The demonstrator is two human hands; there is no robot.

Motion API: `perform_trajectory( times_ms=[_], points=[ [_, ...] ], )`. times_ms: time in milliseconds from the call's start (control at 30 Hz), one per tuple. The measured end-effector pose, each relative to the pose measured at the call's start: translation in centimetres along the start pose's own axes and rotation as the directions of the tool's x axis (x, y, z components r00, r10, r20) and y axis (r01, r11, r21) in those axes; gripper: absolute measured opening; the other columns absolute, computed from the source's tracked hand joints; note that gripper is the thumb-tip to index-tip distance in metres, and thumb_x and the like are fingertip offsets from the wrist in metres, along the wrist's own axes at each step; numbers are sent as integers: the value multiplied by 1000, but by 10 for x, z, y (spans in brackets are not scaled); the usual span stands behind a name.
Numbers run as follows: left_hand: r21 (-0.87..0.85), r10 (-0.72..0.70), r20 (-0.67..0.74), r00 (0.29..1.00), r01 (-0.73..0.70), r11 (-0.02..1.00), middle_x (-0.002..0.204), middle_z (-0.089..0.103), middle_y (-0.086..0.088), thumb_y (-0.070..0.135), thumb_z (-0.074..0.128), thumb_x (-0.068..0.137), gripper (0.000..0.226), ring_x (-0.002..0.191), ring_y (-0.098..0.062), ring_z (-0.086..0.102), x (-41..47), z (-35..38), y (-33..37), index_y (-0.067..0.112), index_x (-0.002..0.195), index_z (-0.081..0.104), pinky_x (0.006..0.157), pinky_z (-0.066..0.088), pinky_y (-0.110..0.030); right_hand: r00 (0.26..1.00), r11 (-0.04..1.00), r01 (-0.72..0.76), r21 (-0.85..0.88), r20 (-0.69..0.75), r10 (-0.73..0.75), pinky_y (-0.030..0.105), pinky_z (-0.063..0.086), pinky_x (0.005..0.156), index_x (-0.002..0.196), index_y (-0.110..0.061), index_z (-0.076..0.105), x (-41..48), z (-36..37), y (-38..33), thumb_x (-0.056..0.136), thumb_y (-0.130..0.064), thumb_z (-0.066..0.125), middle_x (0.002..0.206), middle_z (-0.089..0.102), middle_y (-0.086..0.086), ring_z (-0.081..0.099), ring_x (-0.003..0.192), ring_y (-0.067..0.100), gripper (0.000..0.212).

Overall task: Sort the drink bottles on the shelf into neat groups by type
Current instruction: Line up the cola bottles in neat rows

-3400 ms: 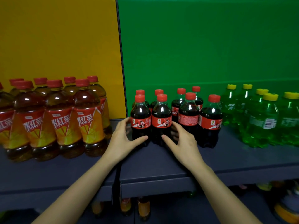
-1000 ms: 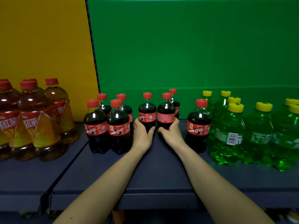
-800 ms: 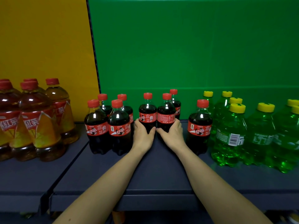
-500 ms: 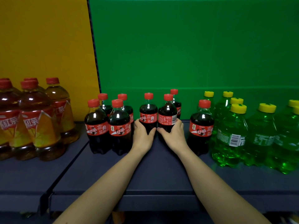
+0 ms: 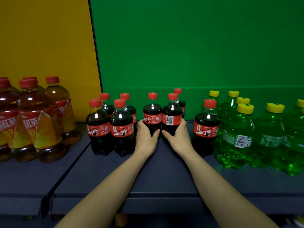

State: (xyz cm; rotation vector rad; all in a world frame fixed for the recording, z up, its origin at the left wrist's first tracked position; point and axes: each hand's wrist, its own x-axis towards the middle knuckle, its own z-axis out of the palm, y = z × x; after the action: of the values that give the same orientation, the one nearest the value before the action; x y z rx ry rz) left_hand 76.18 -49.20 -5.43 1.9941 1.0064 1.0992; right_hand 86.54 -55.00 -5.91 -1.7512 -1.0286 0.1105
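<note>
Small cola bottles with red caps stand in the middle of the dark shelf (image 5: 158,176). My left hand (image 5: 145,139) grips the base of one cola bottle (image 5: 152,116). My right hand (image 5: 178,137) grips the cola bottle (image 5: 171,117) beside it, whose barcode faces me. The two bottles touch. Another cola bottle (image 5: 180,99) stands behind them. A cluster of cola bottles (image 5: 111,127) stands to the left, and a single cola bottle (image 5: 206,127) to the right, against the green bottles.
Large amber tea bottles (image 5: 32,119) with red caps fill the left shelf section before a yellow panel. Green soda bottles (image 5: 256,135) with yellow caps crowd the right. A green back panel stands behind. The shelf's front edge (image 5: 148,206) lies near my forearms.
Since 3.4 s ago my hands left the front pair and took hold of the two middle cola bottles. In the last second the right-hand bottle has turned, bringing its barcode to the front.
</note>
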Motion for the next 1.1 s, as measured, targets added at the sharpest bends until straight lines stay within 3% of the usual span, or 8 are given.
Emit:
perform_trajectory(
  times_ms=[100,233,433,600,767,933,1100],
  points=[
    [17,-5,-9,1000,5,1000,136,41,-15,20,64,86,61,126,-27,42,-1,-1,1,1,131,29,102,35,-32,999,998,-28,-59,-34,26,39,29,110,140,-3,21,0,0,-1,80,-33,68,139,33,15,33,132,30,81],
    [32,-7,-3,1000,7,999,136,38,-14,17,61,85,60,127,-26,40,-2,0,3,2,133,27,102,31,-29,994,992,-105,73,51,101,41,29,111,146,-9,12,2,0,-2,86,-24,57,146,31,13,33,133,27,76],
    [71,12,-37,999,-10,997,134,42,-15,19,64,85,60,126,-28,41,-4,-1,2,1,131,29,103,33,-32,1000,993,-25,-117,8,26,38,30,109,142,-3,20,-2,1,-1,82,-33,67,141,33,15,34,132,30,82],
    [61,11,-30,1000,-9,998,136,41,-13,17,59,87,57,127,-27,40,-6,-2,3,2,133,29,103,31,-32,995,997,-73,21,67,71,37,31,110,145,-6,14,1,-1,-3,85,-22,59,146,33,12,35,132,27,77],
    [72,12,-46,999,-9,997,136,42,-13,18,60,88,57,127,-27,40,-8,-2,2,2,133,28,105,32,-33,1000,995,-26,-100,14,28,39,35,106,138,-3,26,-1,1,-3,81,-30,67,139,42,13,39,129,28,76],
    [72,7,-57,998,-3,997,136,41,-13,17,60,88,58,128,-27,39,-8,-1,3,2,134,28,106,31,-33,1000,998,-20,-61,18,21,35,31,107,142,-6,25,0,-3,-5,84,-21,61,142,39,12,37,130,26,70],
    [89,-6,-66,998,12,996,137,39,-15,18,60,88,60,130,-29,37,-9,1,5,0,135,27,109,31,-38,1000,991,15,-135,-21,-18,37,32,108,140,-4,26,-3,-2,-5,83,-25,67,141,40,13,37,131,28,73]
  ],
)
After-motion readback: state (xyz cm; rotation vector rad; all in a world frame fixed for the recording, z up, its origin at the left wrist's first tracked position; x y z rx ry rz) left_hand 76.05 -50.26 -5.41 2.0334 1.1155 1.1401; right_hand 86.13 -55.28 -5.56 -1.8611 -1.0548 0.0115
